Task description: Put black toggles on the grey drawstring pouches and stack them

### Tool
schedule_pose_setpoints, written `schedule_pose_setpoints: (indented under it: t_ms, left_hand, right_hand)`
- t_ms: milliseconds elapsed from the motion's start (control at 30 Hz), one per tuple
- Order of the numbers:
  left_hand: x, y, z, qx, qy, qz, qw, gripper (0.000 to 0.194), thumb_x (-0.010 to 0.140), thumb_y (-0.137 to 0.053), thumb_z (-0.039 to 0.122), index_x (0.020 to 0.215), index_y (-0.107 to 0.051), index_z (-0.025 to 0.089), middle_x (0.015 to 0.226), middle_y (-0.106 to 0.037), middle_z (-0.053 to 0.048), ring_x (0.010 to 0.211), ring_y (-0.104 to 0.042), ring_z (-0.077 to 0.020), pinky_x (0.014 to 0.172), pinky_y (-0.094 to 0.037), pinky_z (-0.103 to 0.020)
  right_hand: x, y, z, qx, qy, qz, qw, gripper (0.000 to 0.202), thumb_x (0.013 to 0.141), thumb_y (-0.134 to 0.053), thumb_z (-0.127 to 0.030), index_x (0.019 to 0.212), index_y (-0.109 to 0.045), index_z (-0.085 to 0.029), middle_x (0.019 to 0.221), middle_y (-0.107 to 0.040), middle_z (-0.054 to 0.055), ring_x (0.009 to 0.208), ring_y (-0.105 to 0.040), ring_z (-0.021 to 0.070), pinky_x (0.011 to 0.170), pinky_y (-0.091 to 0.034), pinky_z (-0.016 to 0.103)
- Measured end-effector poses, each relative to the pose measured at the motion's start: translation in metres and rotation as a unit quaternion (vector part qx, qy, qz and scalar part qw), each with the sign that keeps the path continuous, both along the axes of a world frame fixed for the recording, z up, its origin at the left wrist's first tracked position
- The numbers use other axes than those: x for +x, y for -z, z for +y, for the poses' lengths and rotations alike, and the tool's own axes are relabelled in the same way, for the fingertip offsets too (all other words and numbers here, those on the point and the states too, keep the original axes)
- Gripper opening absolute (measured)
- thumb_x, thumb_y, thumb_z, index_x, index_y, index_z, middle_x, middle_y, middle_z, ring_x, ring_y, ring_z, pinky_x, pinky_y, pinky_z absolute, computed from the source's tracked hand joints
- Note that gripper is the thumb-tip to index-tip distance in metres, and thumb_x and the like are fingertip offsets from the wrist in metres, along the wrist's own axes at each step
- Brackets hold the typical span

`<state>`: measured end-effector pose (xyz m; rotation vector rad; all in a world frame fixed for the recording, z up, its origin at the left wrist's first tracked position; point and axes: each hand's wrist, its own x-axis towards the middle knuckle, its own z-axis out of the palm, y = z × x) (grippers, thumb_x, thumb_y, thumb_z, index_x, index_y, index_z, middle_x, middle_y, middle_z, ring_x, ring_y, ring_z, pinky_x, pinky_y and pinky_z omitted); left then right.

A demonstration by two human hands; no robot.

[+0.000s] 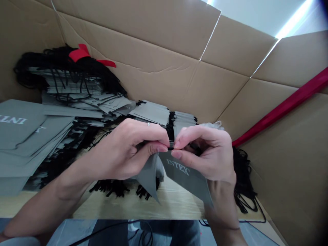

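My left hand and my right hand meet above the table, fingertips almost touching. Both are closed in a pinch on a short piece of black cord that shows between them. Below the right fingers hangs a grey sheet printed INTEX. Another grey flap curves down under the left hand; whether it is part of the same sheet I cannot tell. How the cord joins the sheets is hidden by my fingers.
Stacked grey sheets with black cords, one bundle tied with a red band, lie left. More grey stacks stand behind my hands. A heap of black cords lies right. Cardboard walls enclose the wooden table; a red strip crosses one.
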<state>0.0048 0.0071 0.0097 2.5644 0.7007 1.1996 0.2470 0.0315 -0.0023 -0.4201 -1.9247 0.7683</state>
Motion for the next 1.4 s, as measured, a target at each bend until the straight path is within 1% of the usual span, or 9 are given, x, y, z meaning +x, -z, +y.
schedule_pose_setpoints:
  t_ms: [167, 267, 433, 633, 767, 967, 1100, 1267, 1400]
  left_hand:
    - [0.000, 0.000, -0.001, -0.040, -0.008, 0.001, 0.999, 0.020, 0.107, -0.057, 0.012, 0.091, -0.065, 0.020, 0.071, -0.056, 0.006, 0.062, -0.045, -0.0088, 0.057, -0.037, -0.022]
    - [0.002, 0.001, -0.001, -0.059, 0.000, 0.005, 0.998, 0.020, 0.108, -0.056, 0.012, 0.092, -0.064, 0.020, 0.072, -0.057, 0.006, 0.062, -0.045, -0.0089, 0.058, -0.038, -0.022]
    - [0.007, 0.002, 0.000, -0.048, 0.011, 0.021, 0.999, 0.026, 0.110, -0.052, 0.012, 0.085, -0.056, 0.020, 0.069, -0.050, 0.007, 0.062, -0.041, -0.0096, 0.058, -0.035, -0.024]
    - [0.005, 0.006, 0.004, -0.054, 0.010, 0.065, 0.996, 0.027, 0.113, -0.049, 0.016, 0.086, -0.055, 0.020, 0.072, -0.051, 0.005, 0.065, -0.045, -0.0116, 0.062, -0.036, -0.027]
    - [0.003, 0.007, 0.003, -0.041, 0.011, 0.081, 0.996, 0.025, 0.110, -0.047, 0.010, 0.088, -0.056, 0.020, 0.078, -0.057, 0.002, 0.070, -0.051, -0.0134, 0.065, -0.039, -0.028]
    - [0.005, 0.013, 0.002, -0.022, -0.025, 0.094, 0.995, 0.028, 0.108, -0.047, 0.007, 0.085, -0.058, 0.019, 0.077, -0.058, 0.001, 0.071, -0.052, -0.0144, 0.066, -0.039, -0.029]
    - [0.005, 0.012, 0.002, -0.045, -0.014, 0.110, 0.993, 0.027, 0.109, -0.046, 0.012, 0.084, -0.056, 0.020, 0.075, -0.059, 0.001, 0.069, -0.051, -0.0147, 0.066, -0.039, -0.029]
    - [0.004, 0.002, -0.002, -0.063, 0.070, 0.051, 0.994, 0.031, 0.109, -0.048, 0.014, 0.079, -0.045, 0.022, 0.070, -0.049, 0.003, 0.064, -0.044, -0.0140, 0.062, -0.037, -0.029]
    - [0.007, -0.001, -0.005, -0.122, 0.140, -0.004, 0.983, 0.032, 0.109, -0.052, 0.017, 0.078, -0.046, 0.022, 0.069, -0.048, 0.003, 0.062, -0.043, -0.0145, 0.061, -0.038, -0.030]
  right_hand:
    - [0.000, -0.001, -0.001, 0.030, 0.006, -0.022, 0.999, 0.033, 0.082, -0.101, -0.014, 0.109, -0.084, -0.024, 0.095, -0.081, 0.002, 0.069, -0.065, 0.0133, 0.054, -0.049, 0.026]
    - [0.003, -0.003, 0.000, 0.071, -0.002, -0.058, 0.996, 0.033, 0.089, -0.096, -0.017, 0.118, -0.083, -0.026, 0.102, -0.083, 0.003, 0.072, -0.068, 0.0142, 0.059, -0.053, 0.029]
    - [0.007, -0.004, 0.001, 0.162, 0.048, -0.088, 0.982, 0.014, 0.098, -0.089, -0.022, 0.109, -0.080, -0.024, 0.093, -0.080, 0.001, 0.072, -0.067, 0.0141, 0.065, -0.055, 0.030]
    - [0.008, -0.005, 0.004, 0.201, 0.070, -0.156, 0.964, 0.021, 0.103, -0.086, -0.032, 0.105, -0.068, -0.021, 0.094, -0.075, 0.002, 0.082, -0.068, 0.0148, 0.075, -0.057, 0.027]
    - [0.007, -0.005, 0.004, 0.194, 0.071, -0.217, 0.954, 0.026, 0.109, -0.076, -0.044, 0.111, -0.064, -0.022, 0.098, -0.075, 0.004, 0.082, -0.067, 0.0164, 0.073, -0.055, 0.028]
    - [0.006, -0.003, 0.002, 0.272, 0.082, -0.277, 0.918, 0.029, 0.119, -0.059, -0.036, 0.095, -0.065, -0.019, 0.079, -0.062, 0.001, 0.071, -0.053, 0.0151, 0.062, -0.040, 0.029]
    - [0.009, -0.006, 0.007, 0.234, 0.018, -0.233, 0.944, 0.024, 0.116, -0.065, -0.034, 0.097, -0.068, -0.019, 0.078, -0.061, -0.001, 0.069, -0.052, 0.0128, 0.062, -0.042, 0.026]
    - [0.007, -0.005, 0.010, 0.115, -0.069, -0.143, 0.981, 0.016, 0.104, -0.082, -0.027, 0.095, -0.071, -0.020, 0.074, -0.060, -0.005, 0.062, -0.049, 0.0087, 0.058, -0.041, 0.022]
    - [-0.002, 0.002, 0.008, 0.027, -0.147, -0.045, 0.988, 0.011, 0.098, -0.081, -0.017, 0.092, -0.071, -0.020, 0.069, -0.055, -0.007, 0.055, -0.039, 0.0076, 0.051, -0.033, 0.023]
